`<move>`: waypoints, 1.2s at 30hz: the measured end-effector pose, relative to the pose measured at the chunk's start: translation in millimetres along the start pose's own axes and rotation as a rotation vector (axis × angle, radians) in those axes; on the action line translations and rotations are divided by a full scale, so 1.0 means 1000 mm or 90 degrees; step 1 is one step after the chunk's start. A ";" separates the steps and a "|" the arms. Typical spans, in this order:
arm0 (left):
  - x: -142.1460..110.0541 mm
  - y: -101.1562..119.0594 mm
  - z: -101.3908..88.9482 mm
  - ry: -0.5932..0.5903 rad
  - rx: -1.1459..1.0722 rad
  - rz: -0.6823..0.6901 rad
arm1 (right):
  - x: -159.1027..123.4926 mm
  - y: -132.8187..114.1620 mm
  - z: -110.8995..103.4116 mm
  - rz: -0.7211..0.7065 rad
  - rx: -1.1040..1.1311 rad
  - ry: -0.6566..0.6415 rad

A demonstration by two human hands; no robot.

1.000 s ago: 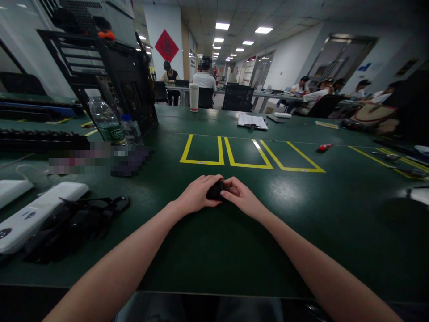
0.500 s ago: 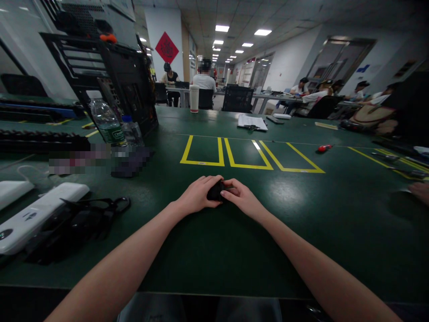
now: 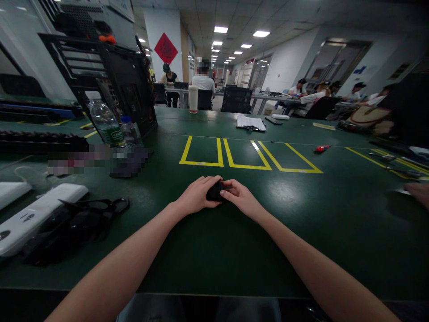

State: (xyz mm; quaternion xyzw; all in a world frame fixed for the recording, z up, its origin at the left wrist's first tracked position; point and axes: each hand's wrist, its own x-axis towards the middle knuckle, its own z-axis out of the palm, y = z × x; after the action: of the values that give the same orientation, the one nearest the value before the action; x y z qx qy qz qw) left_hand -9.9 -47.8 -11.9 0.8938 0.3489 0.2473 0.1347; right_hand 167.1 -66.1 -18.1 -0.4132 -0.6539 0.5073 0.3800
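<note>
Both my hands rest together on the green table [image 3: 208, 250], just in front of three yellow taped boxes [image 3: 234, 154]. My left hand [image 3: 197, 194] curls round a small black object [image 3: 214, 192] from the left. My right hand [image 3: 241, 198] pinches the same object from the right with its fingertips. Most of the object is hidden between my fingers, so its shape is unclear.
Black straps [image 3: 77, 219] and white devices [image 3: 36, 214] lie at the near left. Two water bottles [image 3: 107, 123] and a black rack [image 3: 114, 76] stand behind them. A clipboard [image 3: 251, 123] and red tool [image 3: 321, 148] lie farther off. Another person's hand [image 3: 418, 192] rests at the right edge.
My hands have stayed put on the black object. Another person's hand has come into view at the right edge of the table.
</note>
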 end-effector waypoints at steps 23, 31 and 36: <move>0.001 -0.003 0.003 0.009 0.011 0.003 | -0.001 0.002 0.001 -0.050 0.039 0.001; 0.001 -0.002 0.003 0.003 0.013 0.002 | 0.003 0.007 0.000 -0.011 -0.031 0.009; 0.002 0.000 0.004 -0.006 0.009 -0.008 | -0.001 0.002 -0.001 -0.038 -0.010 -0.026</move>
State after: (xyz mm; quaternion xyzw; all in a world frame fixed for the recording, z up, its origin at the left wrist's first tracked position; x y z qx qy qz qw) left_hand -6.6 -46.8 -14.5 0.8935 0.3559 0.2400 0.1320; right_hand 168.8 -66.2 -19.7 -0.3862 -0.6773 0.4990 0.3783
